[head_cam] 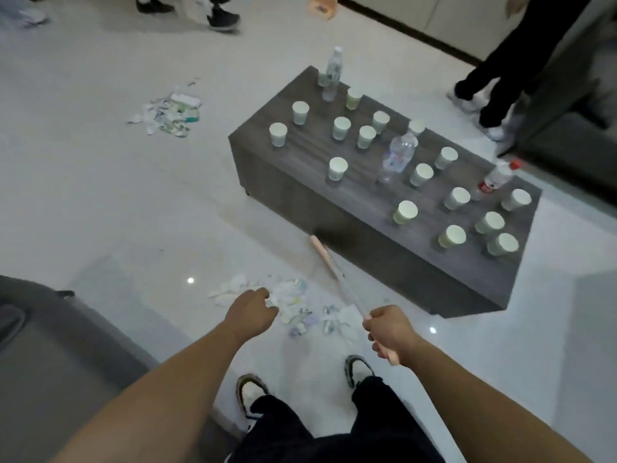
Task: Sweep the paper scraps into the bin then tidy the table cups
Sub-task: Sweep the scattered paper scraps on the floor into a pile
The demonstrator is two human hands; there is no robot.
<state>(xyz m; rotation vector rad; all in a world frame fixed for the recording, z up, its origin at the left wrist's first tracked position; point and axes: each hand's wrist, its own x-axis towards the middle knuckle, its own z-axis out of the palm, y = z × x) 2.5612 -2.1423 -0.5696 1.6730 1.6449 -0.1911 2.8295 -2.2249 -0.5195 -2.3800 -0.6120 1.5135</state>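
My right hand (389, 332) grips the pink broom handle (344, 289). The broom slants away to its head (317, 245) on the floor at the foot of the grey low table (293, 192). A pile of paper scraps (293, 307) lies on the white floor just ahead of my shoes. My left hand (252, 309) hovers over its left edge, fingers loosely curled and holding nothing I can see. A second scrap pile (170, 115) lies farther off to the left. Several white paper cups (337, 168) stand spread over the table top.
Three plastic bottles (397, 158) stand among the cups. A grey sofa (50, 345) fills the near left, dark furniture (574, 135) the right. One person's legs (494, 81) are beyond the table, other feet (220, 15) at the top. An orange object (322, 6) sits by the far wall.
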